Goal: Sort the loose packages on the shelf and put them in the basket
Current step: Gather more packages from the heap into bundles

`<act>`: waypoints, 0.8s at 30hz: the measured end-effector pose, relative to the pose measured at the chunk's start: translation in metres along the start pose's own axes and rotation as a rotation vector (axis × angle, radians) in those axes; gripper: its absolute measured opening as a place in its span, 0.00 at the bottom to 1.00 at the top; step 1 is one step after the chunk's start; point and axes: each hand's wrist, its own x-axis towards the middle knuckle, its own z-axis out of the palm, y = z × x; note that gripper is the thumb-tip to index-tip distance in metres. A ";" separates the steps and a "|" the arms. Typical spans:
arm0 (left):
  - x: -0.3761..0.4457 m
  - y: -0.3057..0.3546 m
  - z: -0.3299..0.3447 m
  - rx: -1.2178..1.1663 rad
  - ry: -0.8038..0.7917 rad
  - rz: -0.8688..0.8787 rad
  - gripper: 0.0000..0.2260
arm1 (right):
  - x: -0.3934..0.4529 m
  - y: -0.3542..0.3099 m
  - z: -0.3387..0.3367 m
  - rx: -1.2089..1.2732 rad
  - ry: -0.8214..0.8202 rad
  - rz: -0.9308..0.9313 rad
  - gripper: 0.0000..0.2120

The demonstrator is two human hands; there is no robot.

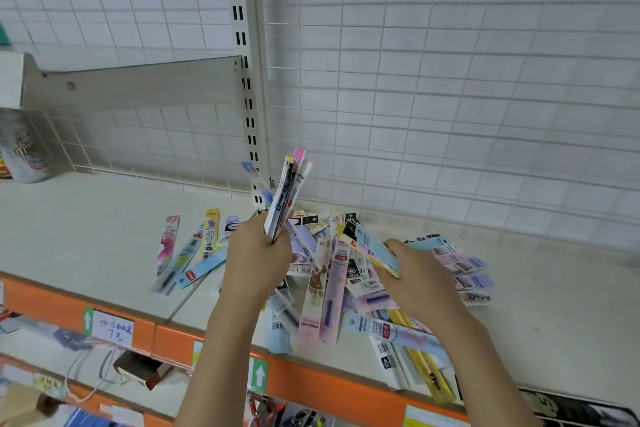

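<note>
A heap of long, flat pen packages (332,274) lies loose on the cream shelf (104,218), with several more spread out to the left (187,253). My left hand (256,253) grips an upright bundle of packages (287,194) above the heap. My right hand (412,274) pinches a light blue package (375,248), lifted at a slant over the heap's right side. No basket is in view.
A white wire grid (450,97) backs the shelf, with a slotted upright (246,80) and a bracket (138,83) to the left. A printed can (24,149) stands at far left. The shelf's front edge is orange (311,388); lower shelves hold assorted goods.
</note>
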 end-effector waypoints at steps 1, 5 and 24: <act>-0.001 0.000 0.001 -0.007 -0.001 -0.002 0.11 | 0.000 0.000 0.000 0.004 0.000 -0.001 0.07; -0.005 0.009 0.003 0.005 0.019 0.036 0.20 | 0.000 0.000 -0.001 0.001 -0.006 -0.004 0.07; -0.002 -0.008 0.005 0.053 -0.109 -0.120 0.10 | 0.002 -0.003 0.004 -0.007 -0.003 0.031 0.06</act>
